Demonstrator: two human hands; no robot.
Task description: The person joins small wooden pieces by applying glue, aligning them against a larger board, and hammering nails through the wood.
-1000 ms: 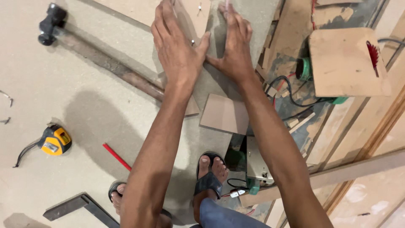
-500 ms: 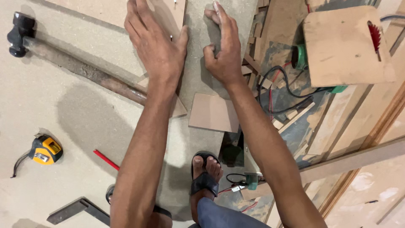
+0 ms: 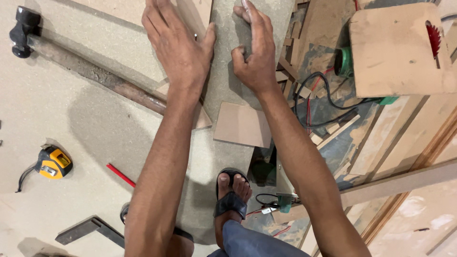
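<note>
Left hand (image 3: 178,47) flat, right hand (image 3: 254,54) gripping grey board (image 3: 228,90); yellow tape measure (image 3: 54,163) far left.

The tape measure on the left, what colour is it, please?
Yellow and black tape measure, head view.

This is a carpentry workshop, with work done on the floor. Large sheets of board (image 3: 71,123) cover the ground. At the upper right of the frame sits a table saw (image 3: 404,47) with a red toothed blade (image 3: 434,35) rising through a wooden top, its cables trailing over offcuts (image 3: 328,128). At the upper left lies a hammer (image 3: 24,31); at the left a yellow tape measure (image 3: 54,163), a red pencil (image 3: 120,175), and at the lower left a steel square (image 3: 90,231).
</note>
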